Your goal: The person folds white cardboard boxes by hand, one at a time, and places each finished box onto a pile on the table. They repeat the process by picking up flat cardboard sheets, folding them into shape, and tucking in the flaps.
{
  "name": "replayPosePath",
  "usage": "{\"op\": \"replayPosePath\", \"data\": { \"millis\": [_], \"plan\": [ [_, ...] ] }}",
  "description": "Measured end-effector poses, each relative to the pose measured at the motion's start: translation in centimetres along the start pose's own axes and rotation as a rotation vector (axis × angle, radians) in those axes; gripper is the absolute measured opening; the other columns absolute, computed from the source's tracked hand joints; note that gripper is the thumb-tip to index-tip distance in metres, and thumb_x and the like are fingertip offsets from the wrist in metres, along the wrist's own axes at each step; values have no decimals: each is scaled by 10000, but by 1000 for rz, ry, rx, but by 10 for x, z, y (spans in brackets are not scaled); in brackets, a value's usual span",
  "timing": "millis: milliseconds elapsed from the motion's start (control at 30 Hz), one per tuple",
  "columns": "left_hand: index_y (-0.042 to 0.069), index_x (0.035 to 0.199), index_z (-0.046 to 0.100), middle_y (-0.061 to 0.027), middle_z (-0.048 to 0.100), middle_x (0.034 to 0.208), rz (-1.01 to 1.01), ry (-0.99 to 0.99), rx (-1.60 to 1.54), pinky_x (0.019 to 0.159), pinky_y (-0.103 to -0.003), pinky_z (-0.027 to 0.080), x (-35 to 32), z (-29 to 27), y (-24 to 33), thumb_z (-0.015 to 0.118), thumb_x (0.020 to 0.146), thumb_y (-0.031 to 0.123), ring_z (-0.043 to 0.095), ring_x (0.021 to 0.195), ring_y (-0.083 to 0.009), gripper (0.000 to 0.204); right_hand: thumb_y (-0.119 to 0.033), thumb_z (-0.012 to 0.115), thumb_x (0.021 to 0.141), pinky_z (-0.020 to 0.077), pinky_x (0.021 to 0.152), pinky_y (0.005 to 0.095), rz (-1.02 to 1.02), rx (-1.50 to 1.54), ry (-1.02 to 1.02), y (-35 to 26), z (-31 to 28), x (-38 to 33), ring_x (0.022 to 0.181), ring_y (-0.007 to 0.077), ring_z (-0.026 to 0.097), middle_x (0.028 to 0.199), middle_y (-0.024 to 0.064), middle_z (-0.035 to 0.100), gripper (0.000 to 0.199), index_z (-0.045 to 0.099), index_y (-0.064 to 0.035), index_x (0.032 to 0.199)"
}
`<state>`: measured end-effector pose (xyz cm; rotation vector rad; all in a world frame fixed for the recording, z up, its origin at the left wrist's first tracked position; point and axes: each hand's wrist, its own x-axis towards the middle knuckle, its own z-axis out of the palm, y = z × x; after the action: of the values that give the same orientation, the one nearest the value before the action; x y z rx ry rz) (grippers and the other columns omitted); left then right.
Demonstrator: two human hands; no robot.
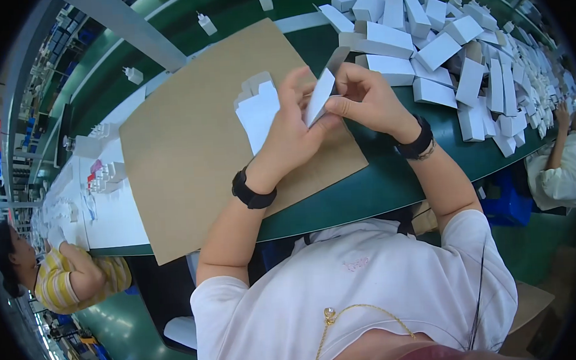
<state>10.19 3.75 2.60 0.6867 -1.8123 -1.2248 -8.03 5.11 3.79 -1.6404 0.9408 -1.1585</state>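
We find both hands together at the upper centre of the frame, working on one small white carton. The carton stands tilted between them, over the right part of a brown cardboard sheet, with a grey-sided flap raised at its top.

We note the left forearm slanting up and to the right from the lower centre, a black wristband at its wrist. The left hand shows its back to us; the fingers point upward behind the carton and the thumb lies along its lower end. This grip is closed on the carton's left side.

The right forearm slants up and to the left, with a second dark band at the wrist. We see the right hand bent inward, index finger curled and thumb stretched leftward to the carton's edge. Its grip is closed on the right side; the remaining fingers are partly hidden.

Just left of the hands, a flattened white carton lies on the sheet, partly covered by the left hand. The sheet rests on a green table. At the upper right we record a heap of white boxes, near the right hand.
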Motion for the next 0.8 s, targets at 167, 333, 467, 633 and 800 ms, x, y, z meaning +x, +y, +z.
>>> {"op": "replayPosePath", "data": {
  "millis": [167,333,467,633,800],
  "plan": [
    [68,1360,164,-187,461,1197,131,17,224,879,-373,433,-8,2,13,692,789,183,505,1092,-310,786,-128,697,758,432,611,223,-99,-355,152,-18,15,-7,655,99,502,709,10,504,244,477,-21,759],
    [83,1356,180,-154,471,1175,116,71,-81,845,-332,437,-14,8,5,655,831,236,512,1043,-243,724,-83,606,841,422,816,247,-159,249,230,-25,35,-11,961,116,525,959,30,551,295,485,-42,1107],
    [89,1272,254,-124,488,1086,54,26,-221,787,-298,441,-18,11,2,599,874,271,521,955,-182,557,-183,550,907,415,769,233,1,411,130,-10,30,-13,890,82,512,926,11,538,229,492,-39,1074],
    [91,1248,222,-117,532,962,-131,7,-269,708,-272,449,-17,12,8,533,907,327,544,836,-156,519,-221,519,926,416,738,220,-3,-25,69,-9,19,-18,811,102,528,894,24,559,210,498,-36,1022],
    [86,1302,107,-145,565,943,-228,-43,-436,681,-256,459,-15,6,14,552,890,371,581,808,-172,670,-227,545,907,443,827,252,-294,-67,238,-15,29,-14,943,140,572,1053,110,618,269,552,-7,1063]
  ]
}}
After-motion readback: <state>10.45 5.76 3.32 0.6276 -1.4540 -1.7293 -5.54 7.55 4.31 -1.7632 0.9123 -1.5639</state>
